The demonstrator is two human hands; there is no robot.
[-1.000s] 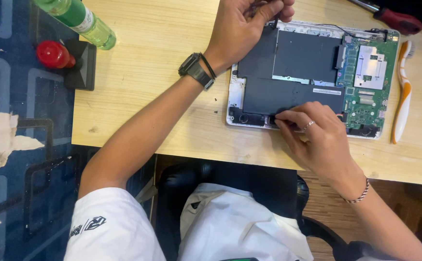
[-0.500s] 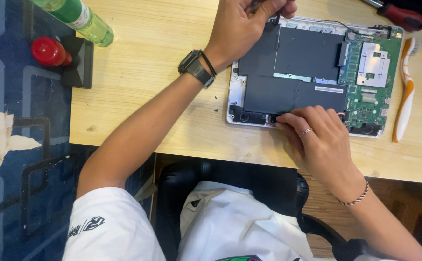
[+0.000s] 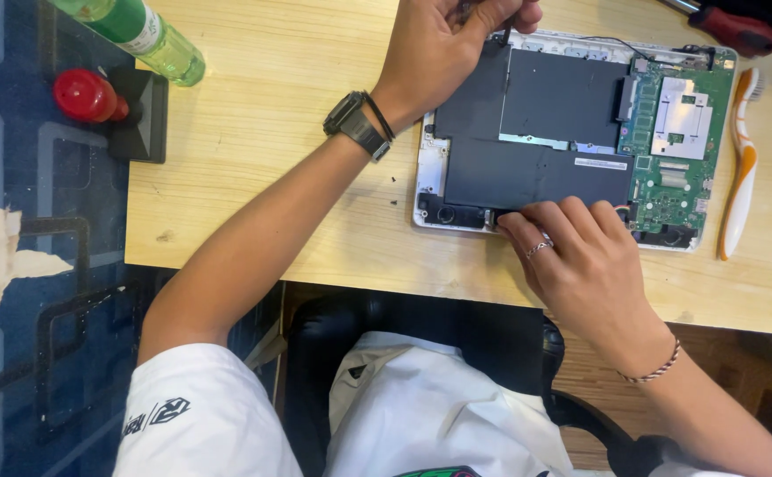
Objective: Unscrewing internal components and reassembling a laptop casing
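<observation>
An opened laptop base lies on the wooden table, showing a black battery and a green circuit board. My left hand, a watch on its wrist, reaches over the far left corner of the base. Its fingers are pinched on a thin dark tool whose tip points down at the far edge. My right hand, wearing a ring and a bracelet, has its fingertips pressed on the near edge of the battery and holds nothing.
An orange and white toothbrush lies right of the laptop. A red-handled screwdriver sits at the far right. A green bottle and a red knob on a black block are at the table's left end. A black chair is below.
Both hands stay at the same spots on the laptop. Only the view shifts slightly, and the right fingertips creep a little along the battery's near edge.
</observation>
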